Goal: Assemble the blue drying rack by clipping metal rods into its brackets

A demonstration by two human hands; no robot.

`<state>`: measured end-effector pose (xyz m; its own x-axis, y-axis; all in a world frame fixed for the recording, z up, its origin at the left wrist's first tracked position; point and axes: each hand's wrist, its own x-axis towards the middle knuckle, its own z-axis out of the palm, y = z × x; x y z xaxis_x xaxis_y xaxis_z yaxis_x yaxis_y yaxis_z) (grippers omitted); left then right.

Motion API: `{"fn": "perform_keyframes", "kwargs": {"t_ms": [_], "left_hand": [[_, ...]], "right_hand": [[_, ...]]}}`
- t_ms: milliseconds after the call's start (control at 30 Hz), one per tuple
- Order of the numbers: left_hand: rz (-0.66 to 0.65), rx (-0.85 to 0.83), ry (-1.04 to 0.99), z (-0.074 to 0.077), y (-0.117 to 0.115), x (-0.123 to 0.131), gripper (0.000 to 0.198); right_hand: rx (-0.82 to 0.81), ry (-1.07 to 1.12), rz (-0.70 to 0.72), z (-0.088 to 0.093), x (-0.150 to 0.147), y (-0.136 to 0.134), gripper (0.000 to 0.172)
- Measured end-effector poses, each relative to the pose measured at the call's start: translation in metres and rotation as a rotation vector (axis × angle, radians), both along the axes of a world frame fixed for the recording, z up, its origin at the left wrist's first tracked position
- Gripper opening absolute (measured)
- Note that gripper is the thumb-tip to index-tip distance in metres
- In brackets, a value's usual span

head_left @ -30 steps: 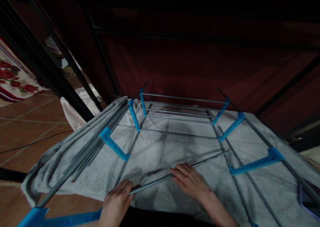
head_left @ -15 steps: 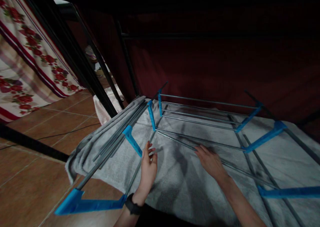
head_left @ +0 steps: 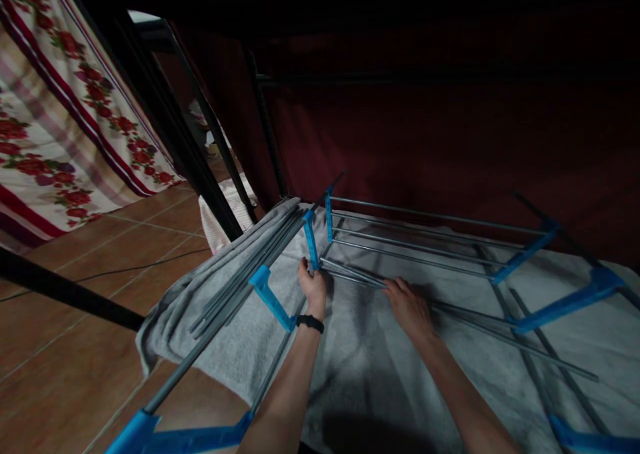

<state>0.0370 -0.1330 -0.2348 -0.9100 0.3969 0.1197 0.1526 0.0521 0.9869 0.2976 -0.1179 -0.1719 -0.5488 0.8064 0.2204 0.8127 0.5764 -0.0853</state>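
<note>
A rack of grey metal rods and blue plastic brackets lies flat on a grey towel (head_left: 360, 374). My left hand (head_left: 313, 289) is closed at the near end of a loose grey rod (head_left: 480, 317), right beside a blue bracket (head_left: 311, 239) of the rack. My right hand (head_left: 407, 305) rests on the same rod a little farther along, fingers curled over it. The rod runs from the bracket toward the right across the towel.
A bundle of spare grey rods (head_left: 250, 267) lies along the towel's left edge. Brown floor tiles (head_left: 75, 321) spread to the left. Black frame bars (head_left: 165, 127), a floral cloth (head_left: 60, 134) and a dark red fabric wall (head_left: 425, 141) stand behind.
Both hands have carried the loose rod away from me, its left end now up against the blue bracket. My view has swung left and closer.
</note>
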Motion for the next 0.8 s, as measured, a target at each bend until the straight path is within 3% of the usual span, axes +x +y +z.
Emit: {"fn": "perform_keyframes", "kwargs": {"t_ms": [433,800], "left_hand": [[-0.077,0.004,0.038,-0.004,0.013,-0.01,0.049],[-0.12,0.024,0.023,-0.008,0.016,-0.011,0.034]], "right_hand": [[0.097,0.044,0.093,-0.01,-0.01,0.02,0.028],[0.077,0.027,0.118,-0.002,-0.009,0.02,0.029]]}}
